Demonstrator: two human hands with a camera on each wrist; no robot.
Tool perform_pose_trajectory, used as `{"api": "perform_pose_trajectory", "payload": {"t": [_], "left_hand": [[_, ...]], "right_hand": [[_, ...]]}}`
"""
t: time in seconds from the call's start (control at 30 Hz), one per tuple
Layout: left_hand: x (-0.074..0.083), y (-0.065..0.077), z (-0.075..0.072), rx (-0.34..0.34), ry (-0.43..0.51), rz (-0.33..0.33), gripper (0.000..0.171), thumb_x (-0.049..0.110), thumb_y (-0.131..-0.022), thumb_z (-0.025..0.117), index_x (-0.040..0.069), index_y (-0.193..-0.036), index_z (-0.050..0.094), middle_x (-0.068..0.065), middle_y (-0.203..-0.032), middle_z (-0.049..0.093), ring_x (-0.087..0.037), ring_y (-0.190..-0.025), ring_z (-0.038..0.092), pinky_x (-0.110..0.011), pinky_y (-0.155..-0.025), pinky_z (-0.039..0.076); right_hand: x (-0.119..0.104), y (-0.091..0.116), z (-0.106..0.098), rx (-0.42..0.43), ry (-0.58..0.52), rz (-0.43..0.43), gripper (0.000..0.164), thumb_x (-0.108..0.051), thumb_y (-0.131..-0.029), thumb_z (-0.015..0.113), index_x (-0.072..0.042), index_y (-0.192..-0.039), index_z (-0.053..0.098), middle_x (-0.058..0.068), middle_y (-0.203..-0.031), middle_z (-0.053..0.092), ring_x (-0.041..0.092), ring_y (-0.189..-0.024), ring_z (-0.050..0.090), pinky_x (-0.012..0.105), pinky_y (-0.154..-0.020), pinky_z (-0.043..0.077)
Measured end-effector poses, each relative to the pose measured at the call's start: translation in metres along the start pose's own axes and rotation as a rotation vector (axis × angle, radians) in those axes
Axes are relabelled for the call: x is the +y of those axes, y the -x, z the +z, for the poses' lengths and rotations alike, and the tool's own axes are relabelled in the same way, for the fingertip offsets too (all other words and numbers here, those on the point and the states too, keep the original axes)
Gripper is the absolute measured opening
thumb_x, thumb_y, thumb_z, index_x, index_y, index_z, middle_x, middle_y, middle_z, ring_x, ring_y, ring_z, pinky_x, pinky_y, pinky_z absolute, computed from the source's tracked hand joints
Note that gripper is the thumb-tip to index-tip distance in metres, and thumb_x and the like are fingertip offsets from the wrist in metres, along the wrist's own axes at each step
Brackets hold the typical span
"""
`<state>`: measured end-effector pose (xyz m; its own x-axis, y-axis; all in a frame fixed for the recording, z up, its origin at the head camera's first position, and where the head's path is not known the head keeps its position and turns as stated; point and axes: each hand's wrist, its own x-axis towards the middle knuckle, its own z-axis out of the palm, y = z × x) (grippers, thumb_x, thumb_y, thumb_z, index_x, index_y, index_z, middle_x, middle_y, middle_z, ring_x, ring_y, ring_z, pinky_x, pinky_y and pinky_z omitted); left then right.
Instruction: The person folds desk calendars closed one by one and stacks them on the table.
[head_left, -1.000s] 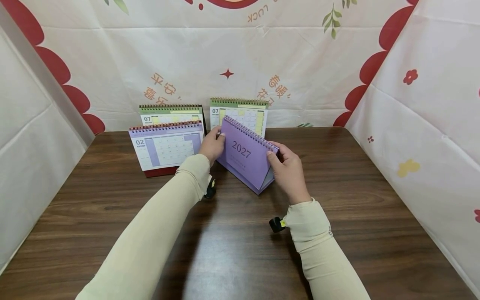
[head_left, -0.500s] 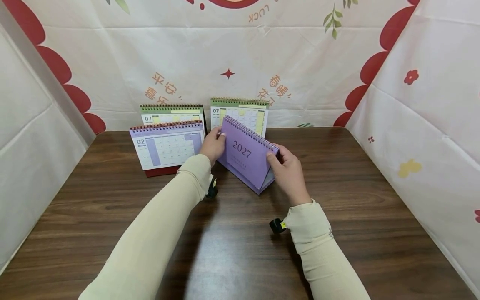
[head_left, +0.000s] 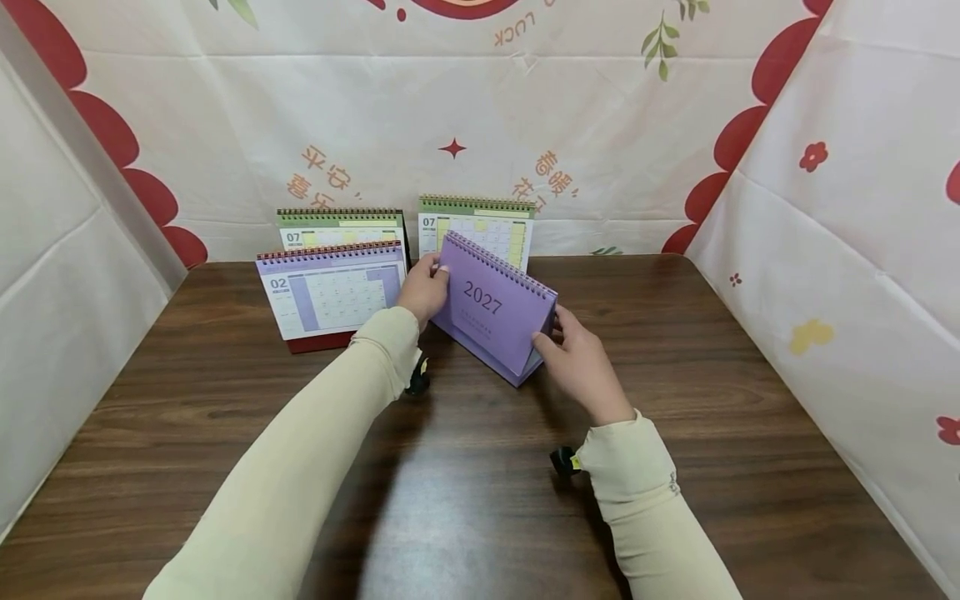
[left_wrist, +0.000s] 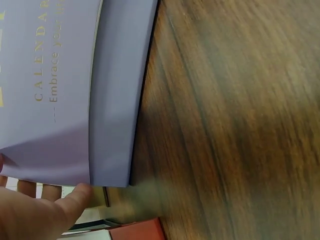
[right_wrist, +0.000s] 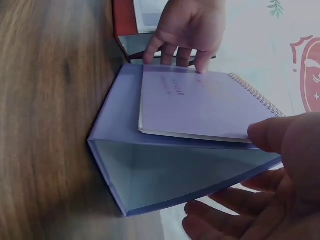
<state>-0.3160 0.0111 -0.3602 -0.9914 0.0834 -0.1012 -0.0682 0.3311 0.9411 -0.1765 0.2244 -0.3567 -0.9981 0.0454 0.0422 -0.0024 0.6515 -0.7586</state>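
A purple spiral-bound desk calendar (head_left: 480, 304) with "2027" on its cover stands angled on the table like a tent. My left hand (head_left: 424, 292) grips its left edge, thumb in front and the other fingers behind. At the right edge my right hand (head_left: 585, 367) pinches the calendar below its upper corner. In the right wrist view the right thumb (right_wrist: 267, 134) presses the cover's edge while the fingers lie behind the back panel. The left wrist view shows the purple base (left_wrist: 117, 100) resting on the wood, with gold lettering on the cover.
Left of the purple calendar stands a desk calendar (head_left: 345, 296) marked 02 on a red base. Behind it is a green-topped calendar (head_left: 345, 223) marked 07, and another green-topped calendar (head_left: 480, 223) stands behind the purple one. Printed cloth (head_left: 637, 125) walls the table (head_left: 675, 333).
My right hand has slid down the purple calendar's right edge from the upper corner, its wrist shifting slightly right and nearer. The left hand and the calendars stay put.
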Motion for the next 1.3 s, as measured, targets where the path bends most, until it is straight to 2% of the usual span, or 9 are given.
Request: {"api": "perform_pose_trajectory", "payload": {"t": [0.1,0.33,0.47,0.57,0.73,0.83,0.93,1.13,1.3], "left_hand": [[0.0,0.002,-0.002,0.002,-0.005,-0.009,0.039,0.025,-0.108,0.041,0.02,-0.146,0.046,-0.008,-0.137,0.053,-0.025,-0.121,0.051,-0.044,-0.101,0.042],[0.005,0.008,-0.002,-0.01,0.043,-0.021,0.035,0.023,-0.108,0.043,0.017,-0.141,0.051,-0.009,-0.134,0.054,-0.025,-0.12,0.051,-0.043,-0.101,0.043],[0.01,0.014,-0.005,-0.022,0.112,-0.038,0.032,0.023,-0.107,0.046,0.018,-0.137,0.055,-0.008,-0.131,0.054,-0.025,-0.118,0.051,-0.044,-0.1,0.042],[0.014,0.022,-0.012,0.007,0.173,-0.027,0.036,0.022,-0.106,0.048,0.018,-0.141,0.055,-0.008,-0.134,0.054,-0.024,-0.121,0.051,-0.044,-0.103,0.041],[0.014,0.046,-0.022,0.102,0.253,0.05,0.042,0.021,-0.105,0.05,0.017,-0.147,0.05,-0.008,-0.139,0.054,-0.022,-0.125,0.05,-0.04,-0.105,0.04],[0.013,0.065,-0.026,0.174,0.281,0.096,0.04,0.021,-0.105,0.051,0.017,-0.144,0.054,-0.009,-0.128,0.059,-0.021,-0.115,0.053,-0.038,-0.097,0.044],[0.012,0.082,-0.029,0.226,0.302,0.123,0.036,0.018,-0.104,0.052,0.018,-0.139,0.06,-0.01,-0.113,0.06,-0.022,-0.102,0.054,-0.038,-0.085,0.046],[0.011,0.11,-0.036,0.229,0.266,0.189,0.039,0.01,-0.101,0.053,0.021,-0.138,0.061,-0.009,-0.116,0.062,-0.024,-0.102,0.056,-0.041,-0.081,0.05],[0.006,0.123,-0.041,0.191,0.215,0.231,0.043,0.006,-0.1,0.053,0.02,-0.14,0.057,-0.006,-0.128,0.059,-0.028,-0.107,0.057,-0.046,-0.084,0.051]], "right_hand": [[0.002,0.001,0.002,0.025,-0.001,0.0,0.059,-0.03,-0.104,0.052,-0.006,-0.154,0.033,0.019,-0.144,0.05,0.033,-0.128,0.051,0.049,-0.101,0.045],[0.007,-0.002,0.002,0.133,-0.002,-0.093,0.057,-0.02,-0.104,0.05,-0.008,-0.156,0.03,0.019,-0.142,0.052,0.029,-0.124,0.054,0.046,-0.099,0.047],[0.008,-0.004,-0.006,0.142,-0.024,-0.106,0.058,-0.019,-0.105,0.046,-0.012,-0.158,0.025,0.016,-0.147,0.047,0.029,-0.128,0.051,0.048,-0.102,0.044],[0.004,-0.008,-0.008,0.122,-0.064,-0.109,0.059,-0.023,-0.105,0.044,-0.016,-0.159,0.021,0.012,-0.151,0.043,0.027,-0.13,0.049,0.048,-0.103,0.043],[-0.001,-0.009,-0.007,0.104,-0.151,-0.145,0.059,-0.027,-0.106,0.044,-0.023,-0.159,0.02,0.004,-0.156,0.035,0.022,-0.135,0.042,0.045,-0.106,0.04],[-0.005,-0.009,-0.006,0.108,-0.18,-0.177,0.057,-0.026,-0.106,0.044,-0.024,-0.158,0.022,0.003,-0.157,0.033,0.021,-0.138,0.038,0.045,-0.109,0.037],[-0.01,-0.007,-0.006,0.101,-0.215,-0.165,0.054,-0.027,-0.106,0.043,-0.025,-0.158,0.027,0.005,-0.154,0.039,0.022,-0.132,0.045,0.046,-0.105,0.041],[-0.018,0.0,-0.009,0.074,-0.321,-0.131,0.046,-0.024,-0.107,0.041,-0.023,-0.153,0.039,0.01,-0.144,0.05,0.028,-0.118,0.054,0.051,-0.096,0.047],[-0.021,0.004,-0.007,0.04,-0.326,-0.111,0.043,-0.02,-0.106,0.04,-0.016,-0.149,0.044,0.013,-0.139,0.053,0.029,-0.114,0.056,0.05,-0.094,0.049]]}}
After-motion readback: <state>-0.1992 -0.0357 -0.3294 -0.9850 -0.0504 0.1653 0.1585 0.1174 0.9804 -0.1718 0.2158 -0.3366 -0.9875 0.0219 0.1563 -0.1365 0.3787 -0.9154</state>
